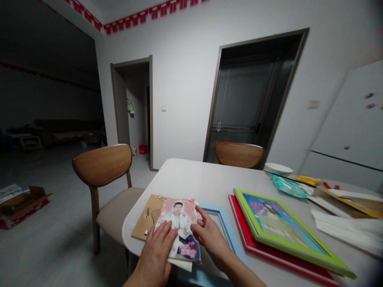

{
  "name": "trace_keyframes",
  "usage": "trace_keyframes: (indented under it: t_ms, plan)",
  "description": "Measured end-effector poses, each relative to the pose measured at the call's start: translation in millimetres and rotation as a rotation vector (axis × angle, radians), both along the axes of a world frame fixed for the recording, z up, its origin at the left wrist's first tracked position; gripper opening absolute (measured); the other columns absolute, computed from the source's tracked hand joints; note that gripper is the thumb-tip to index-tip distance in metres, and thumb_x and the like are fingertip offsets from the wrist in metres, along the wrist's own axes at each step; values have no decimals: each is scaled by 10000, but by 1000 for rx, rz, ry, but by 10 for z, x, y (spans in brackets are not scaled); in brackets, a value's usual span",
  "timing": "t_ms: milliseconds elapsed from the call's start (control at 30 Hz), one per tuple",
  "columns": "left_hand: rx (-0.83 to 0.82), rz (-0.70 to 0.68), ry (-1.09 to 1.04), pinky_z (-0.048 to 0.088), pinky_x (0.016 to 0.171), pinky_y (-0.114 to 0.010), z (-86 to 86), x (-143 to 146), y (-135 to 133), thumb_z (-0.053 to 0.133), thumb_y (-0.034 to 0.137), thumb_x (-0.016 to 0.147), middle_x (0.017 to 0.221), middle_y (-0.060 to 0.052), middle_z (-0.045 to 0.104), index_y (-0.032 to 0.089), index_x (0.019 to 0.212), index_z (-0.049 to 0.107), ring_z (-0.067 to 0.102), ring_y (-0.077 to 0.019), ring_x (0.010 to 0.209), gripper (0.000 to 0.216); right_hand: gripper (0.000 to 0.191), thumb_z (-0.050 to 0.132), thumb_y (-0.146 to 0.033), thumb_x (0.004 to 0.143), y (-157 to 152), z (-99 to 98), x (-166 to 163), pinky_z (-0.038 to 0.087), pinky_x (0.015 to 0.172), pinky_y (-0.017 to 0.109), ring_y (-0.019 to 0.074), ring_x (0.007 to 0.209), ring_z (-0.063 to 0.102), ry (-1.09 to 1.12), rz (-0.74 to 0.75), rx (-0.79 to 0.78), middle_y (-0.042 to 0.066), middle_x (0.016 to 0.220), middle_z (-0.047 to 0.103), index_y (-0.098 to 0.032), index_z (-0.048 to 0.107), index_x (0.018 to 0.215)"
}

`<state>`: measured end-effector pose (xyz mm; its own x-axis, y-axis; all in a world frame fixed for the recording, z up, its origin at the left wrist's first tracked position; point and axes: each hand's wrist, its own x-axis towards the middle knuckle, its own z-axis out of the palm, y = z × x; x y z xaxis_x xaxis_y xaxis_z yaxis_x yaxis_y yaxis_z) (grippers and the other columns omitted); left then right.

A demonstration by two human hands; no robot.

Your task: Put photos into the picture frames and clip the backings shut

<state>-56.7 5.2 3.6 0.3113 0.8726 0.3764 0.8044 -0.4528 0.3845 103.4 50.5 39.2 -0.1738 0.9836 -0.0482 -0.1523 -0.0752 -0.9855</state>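
Observation:
A small stack of printed photos [179, 227] lies at the near left of the table, the top one showing a person in white on pink. My left hand [157, 247] rests on its left edge, fingers stretched out flat. My right hand [209, 235] pinches the right edge between thumb and fingers. Under the stack, to the left, is a brown frame backing board [140, 229] with metal clips. A light blue picture frame [231, 235] lies partly under the photos and my right hand. A paper edge sticks out at the bottom of the stack.
Right of my hands, a green picture frame [254, 227] with a photo lies on a red frame [239, 229]. Further right are a teal plastic packet [289, 186], a white bowl [278, 169] and white wrapping [344, 227]. Wooden chairs [103, 163] stand around the white table [185, 175].

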Motion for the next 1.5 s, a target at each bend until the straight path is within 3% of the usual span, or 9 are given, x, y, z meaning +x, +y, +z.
trace_keyframes:
  t_ms: [200, 367, 533, 633, 800, 967, 1100, 1233, 1500]
  plan:
    - [125, -47, -471, 374, 926, -351, 221, 116, 104, 367, 109, 748, 1122, -36, 566, 219, 1093, 537, 491, -192, 1054, 400, 716, 484, -420, 713, -68, 244, 64, 410, 480, 218, 118, 566, 524, -26, -115, 157, -3, 701, 556, -165, 173, 1305]
    - [-69, 3, -1079, 419, 857, -356, 332, 349, 86, 425, 335, 818, 1007, -61, 629, 158, 1056, 558, 539, -241, 983, 324, 713, 491, -458, 703, -37, 38, 244, 443, 686, 272, 180, 895, 543, -49, -271, 39, 97, 1108, 514, -192, 186, 1290]
    - [-284, -31, -1425, 396, 885, -343, 306, 688, -16, 511, 436, 757, 1015, -88, 622, 122, 1045, 548, 513, -250, 1022, 428, 485, 468, -437, 726, -97, -112, 255, 459, 655, 287, 188, 830, 587, 221, -61, -91, 95, 1014, 597, -177, 393, 1129]
    - [-384, -51, -1376, 404, 873, -348, 260, 729, -48, 544, 474, 715, 1030, -113, 610, 108, 1034, 547, 512, -263, 1019, 485, 430, 458, -384, 730, -106, -17, 305, 469, 608, 278, 194, 794, 601, 263, -114, -6, 73, 922, 640, -178, 417, 1105]
    - [-347, -23, -1218, 395, 875, -331, 132, 500, 36, 516, 479, 701, 1157, -153, 510, 102, 1166, 396, 473, -245, 1066, 610, 450, 433, -327, 717, 7, 86, 681, 470, 556, 293, 210, 676, 623, -44, -204, -19, 72, 785, 671, -152, 437, 1132]
    - [-294, -33, -701, 339, 930, -363, 8, 398, 17, 523, 254, 687, 1148, -109, 522, 161, 1065, 496, 451, -230, 1083, 390, 462, 412, -277, 701, 119, -56, 999, 473, 589, 303, 203, 639, 627, -329, -236, 13, 63, 751, 676, -131, 452, 1138]
    - [-194, -145, -324, 275, 970, -425, -97, 449, -23, 579, 142, 576, 1234, -138, 442, 147, 1062, 508, 353, -280, 1159, 492, 508, 401, -270, 692, 180, -173, 996, 467, 621, 289, 197, 684, 624, -527, -202, 125, 78, 807, 671, -79, 428, 1162]
    - [-140, -206, -200, 277, 964, -445, -152, 446, 2, 607, 224, 613, 1233, -182, 430, 106, 1085, 489, 325, -297, 1175, 501, 501, 406, -246, 677, 217, -195, 912, 454, 568, 263, 188, 635, 618, -678, -151, 220, 88, 822, 669, -79, 447, 1147]
    - [-162, -185, -86, 295, 965, -412, -71, 450, -4, 646, 252, 605, 1250, -193, 407, 89, 1109, 465, 334, -281, 1172, 560, 506, 379, -246, 701, 216, -144, 938, 417, 455, 231, 172, 517, 606, -656, -125, 82, 27, 579, 649, -80, 395, 1179]
